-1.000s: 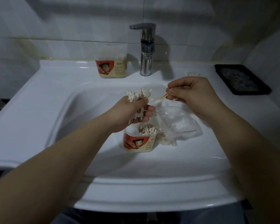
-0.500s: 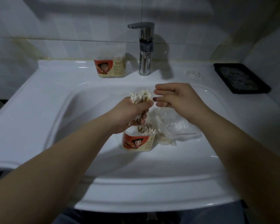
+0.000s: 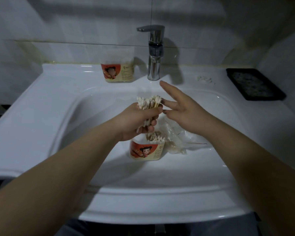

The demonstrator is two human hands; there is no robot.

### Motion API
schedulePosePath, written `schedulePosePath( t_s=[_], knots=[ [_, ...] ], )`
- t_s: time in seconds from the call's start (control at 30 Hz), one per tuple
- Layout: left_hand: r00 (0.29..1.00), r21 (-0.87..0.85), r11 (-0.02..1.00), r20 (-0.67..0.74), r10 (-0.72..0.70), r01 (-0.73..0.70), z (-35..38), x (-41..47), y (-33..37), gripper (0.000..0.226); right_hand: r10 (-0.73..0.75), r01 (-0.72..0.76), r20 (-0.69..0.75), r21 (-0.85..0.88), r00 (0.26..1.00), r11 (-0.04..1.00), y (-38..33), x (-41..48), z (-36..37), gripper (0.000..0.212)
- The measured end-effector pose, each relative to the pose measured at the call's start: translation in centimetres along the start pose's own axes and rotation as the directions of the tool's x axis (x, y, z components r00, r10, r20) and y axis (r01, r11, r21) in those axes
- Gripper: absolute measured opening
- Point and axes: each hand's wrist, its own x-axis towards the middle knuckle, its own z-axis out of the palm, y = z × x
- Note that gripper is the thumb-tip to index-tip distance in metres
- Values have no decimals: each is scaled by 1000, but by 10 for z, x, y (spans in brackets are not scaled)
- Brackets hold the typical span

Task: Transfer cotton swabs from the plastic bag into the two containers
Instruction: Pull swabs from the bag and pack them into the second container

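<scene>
Above the basin of the white sink [image 3: 41, 116], at the middle of my remote view, the left grip [image 3: 140, 120] is curled round a bundle of cotton swabs [image 3: 149, 102]. Their white tips stand up out of the fist, and the lower ends show beneath its fingers. Just right of that grip, the right grip [image 3: 182, 108] holds nothing. Its fingers are straight and spread, the index raised toward the faucet [image 3: 154, 62]. Two lower fingertips reach the side of the bundle, though I cannot tell whether they press it. Directly below the left grip, in the basin, stands the near container [image 3: 146, 150], lidless, with a red cartoon label. A cluster of upright swabs [image 3: 156, 137] fills its right part. Beneath the right grip's wrist, touching that container's right side, lies the clear plastic bag [image 3: 180, 135], crumpled, with pale swabs visible at its lower end. Well beyond the left grip, on the sink's back ledge just left of the faucet, stands the far container [image 3: 117, 70] with the same label. I cannot make out its contents. Beyond the right grip, a few loose swabs [image 3: 205, 79] lie on the ledge, and farther right rests a black tray [image 3: 255, 84].
</scene>
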Motion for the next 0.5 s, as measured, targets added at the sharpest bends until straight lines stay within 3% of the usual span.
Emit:
schedulePosePath(
  t_s=[0.1, 0.2, 0.33, 0.5],
  knots=[
    [1000, -19, 1000, 1, -8, 8, -1, 0, 0, 6, -57, 45, -75, -146, 996, 988, 5, 2, -2, 64],
    [999, -44, 999, 33, -3, 5, 2, -1, 0, 7, -55, 49, -25, -203, 998, 978, 7, 2, -1, 64],
    [999, -78, 997, 49, 2, 2, 1, -2, -1, 16, -86, 102, 67, -301, 994, 948, 3, -2, -2, 85],
    [995, -143, 989, 98, -35, 49, 5, -5, 1, 7, -88, 148, 142, -495, 986, 856, 3, -1, 2, 121]
  ],
)
